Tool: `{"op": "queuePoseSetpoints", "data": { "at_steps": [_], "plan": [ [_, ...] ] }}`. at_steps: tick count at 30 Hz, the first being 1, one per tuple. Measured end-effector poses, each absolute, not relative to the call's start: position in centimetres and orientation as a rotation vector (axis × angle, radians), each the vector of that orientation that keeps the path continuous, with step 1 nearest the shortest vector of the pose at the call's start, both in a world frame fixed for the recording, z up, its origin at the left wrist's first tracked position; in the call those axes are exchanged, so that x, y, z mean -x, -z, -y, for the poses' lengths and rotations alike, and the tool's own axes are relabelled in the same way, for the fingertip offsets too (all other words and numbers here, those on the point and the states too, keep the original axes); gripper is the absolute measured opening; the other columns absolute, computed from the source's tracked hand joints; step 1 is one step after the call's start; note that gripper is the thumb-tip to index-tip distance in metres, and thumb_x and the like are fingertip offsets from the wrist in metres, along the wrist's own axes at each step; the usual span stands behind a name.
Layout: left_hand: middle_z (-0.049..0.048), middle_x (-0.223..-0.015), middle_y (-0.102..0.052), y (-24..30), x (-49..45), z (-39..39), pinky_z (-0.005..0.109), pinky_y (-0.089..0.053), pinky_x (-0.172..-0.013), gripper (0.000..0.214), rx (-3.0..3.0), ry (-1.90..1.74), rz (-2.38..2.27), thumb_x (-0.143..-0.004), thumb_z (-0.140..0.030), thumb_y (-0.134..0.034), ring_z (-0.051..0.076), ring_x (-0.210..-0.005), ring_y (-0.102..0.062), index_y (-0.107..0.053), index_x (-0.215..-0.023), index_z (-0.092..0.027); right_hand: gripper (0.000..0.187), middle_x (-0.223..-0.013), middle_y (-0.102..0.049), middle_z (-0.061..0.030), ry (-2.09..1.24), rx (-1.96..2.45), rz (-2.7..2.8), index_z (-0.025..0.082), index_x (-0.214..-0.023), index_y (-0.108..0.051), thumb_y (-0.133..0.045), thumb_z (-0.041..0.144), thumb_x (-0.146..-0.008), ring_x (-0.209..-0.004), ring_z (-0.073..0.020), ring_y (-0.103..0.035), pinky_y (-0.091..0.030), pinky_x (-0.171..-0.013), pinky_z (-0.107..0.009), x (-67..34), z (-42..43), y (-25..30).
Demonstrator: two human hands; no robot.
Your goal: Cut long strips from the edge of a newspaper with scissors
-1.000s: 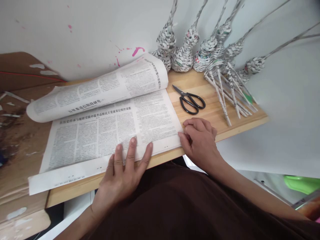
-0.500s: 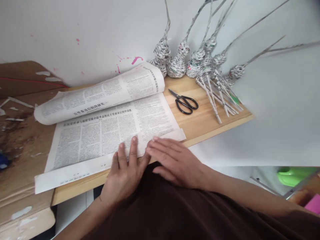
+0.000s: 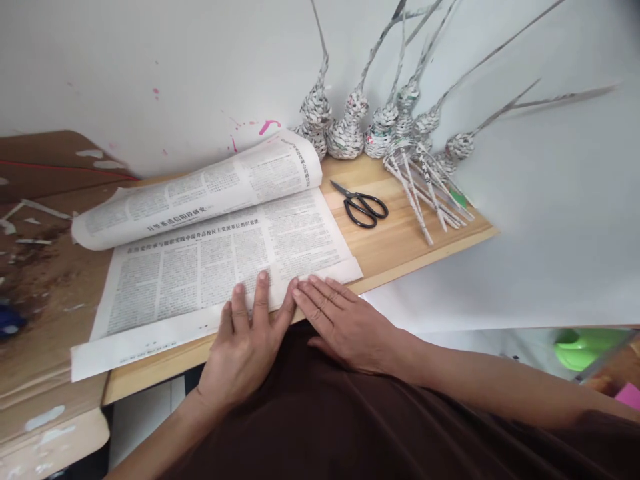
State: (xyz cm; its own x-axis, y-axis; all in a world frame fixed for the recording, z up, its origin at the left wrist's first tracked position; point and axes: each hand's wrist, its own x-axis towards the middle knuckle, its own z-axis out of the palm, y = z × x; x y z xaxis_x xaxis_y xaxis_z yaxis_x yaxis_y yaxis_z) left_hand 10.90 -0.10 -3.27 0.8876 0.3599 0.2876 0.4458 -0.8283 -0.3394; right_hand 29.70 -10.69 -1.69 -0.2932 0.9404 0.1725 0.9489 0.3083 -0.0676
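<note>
A newspaper [image 3: 183, 283] lies spread on the wooden table, its far part curled over in a loose roll. Along its near edge a strip is folded up over the print. My left hand [image 3: 245, 337] presses flat on this folded edge, fingers spread. Beside it, my right hand [image 3: 345, 320] lies on the fold with its fingers stretched out and held side by side; its fingertips are close to my left thumb. Neither hand grips anything. Black-handled scissors [image 3: 363, 205] rest to the right of the newspaper.
Several woven paper gourd shapes [image 3: 346, 137] with long stems stand against the wall. A bundle of rolled paper sticks [image 3: 425, 190] lies by the wooden table's right end [image 3: 450, 243]. Cardboard [image 3: 55, 267] with paper scraps and a blue object [image 3: 10, 321] are at left.
My right hand has settled flatter on the folded edge, close beside my left thumb. My left hand stays nearly in place. The whole view has shifted slightly.
</note>
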Motion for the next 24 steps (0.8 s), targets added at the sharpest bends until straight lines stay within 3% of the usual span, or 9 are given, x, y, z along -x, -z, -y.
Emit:
{"op": "queuePoseSetpoints", "data": {
  "at_steps": [4,10,15,19,24],
  "plan": [
    [0.0226,-0.157,-0.026,3.3,-11.2,0.4,0.057,-0.055,-0.092,0.084,2.673,0.279,0.684,-0.09,-0.009,-0.057,0.05,-0.134,-0.039,-0.014,-0.158,-0.031,0.056,-0.153,-0.042,-0.0224,0.238,1.852,2.348,-0.001,-0.148,-0.039,-0.043,0.032,-0.102,-0.143,-0.0347,-0.036,-0.034,-0.118,-0.048,-30.8,12.1,2.0],
    [0.0243,-0.155,-0.028,2.9,-11.3,0.5,0.057,-0.055,-0.092,0.081,2.648,0.234,0.666,-0.093,-0.016,-0.057,0.05,-0.133,-0.04,-0.012,-0.159,-0.028,0.055,-0.146,-0.05,-0.0244,0.399,2.047,2.198,-0.002,-0.143,-0.047,-0.052,0.028,-0.098,-0.137,-0.0351,-0.047,-0.038,-0.114,-0.051,-33.1,14.5,2.3],
    [0.0259,-0.154,-0.027,2.2,-11.2,0.4,0.058,-0.055,-0.09,0.082,2.717,0.208,0.637,-0.094,-0.02,-0.055,0.049,-0.131,-0.044,-0.006,-0.159,-0.027,0.063,-0.152,-0.045,-0.0185,0.268,2.196,2.092,0.006,-0.15,-0.039,-0.057,0.029,-0.094,-0.146,-0.0353,-0.031,-0.035,-0.114,-0.055,-34.4,15.9,1.8],
    [0.0268,-0.153,-0.031,2.1,-11.2,0.3,0.056,-0.057,-0.089,0.082,2.682,0.207,0.616,-0.093,-0.016,-0.055,0.048,-0.128,-0.048,-0.007,-0.159,-0.026,0.076,-0.157,-0.034,-0.0235,0.228,2.194,2.013,0.0,-0.152,-0.031,-0.06,0.037,-0.093,-0.15,-0.0357,-0.019,-0.03,-0.118,-0.054,-33.8,15.0,0.2],
    [0.0285,-0.15,-0.035,2.5,-10.9,0.1,0.055,-0.058,-0.087,0.076,2.636,0.251,0.55,-0.092,-0.013,-0.053,0.05,-0.126,-0.049,-0.017,-0.159,-0.018,0.081,-0.159,-0.032,-0.0227,0.061,1.752,2.347,-0.002,-0.152,-0.03,-0.056,0.05,-0.095,-0.151,-0.0316,-0.018,-0.022,-0.123,-0.045,-30.3,10.5,-0.1]
  ]
}}
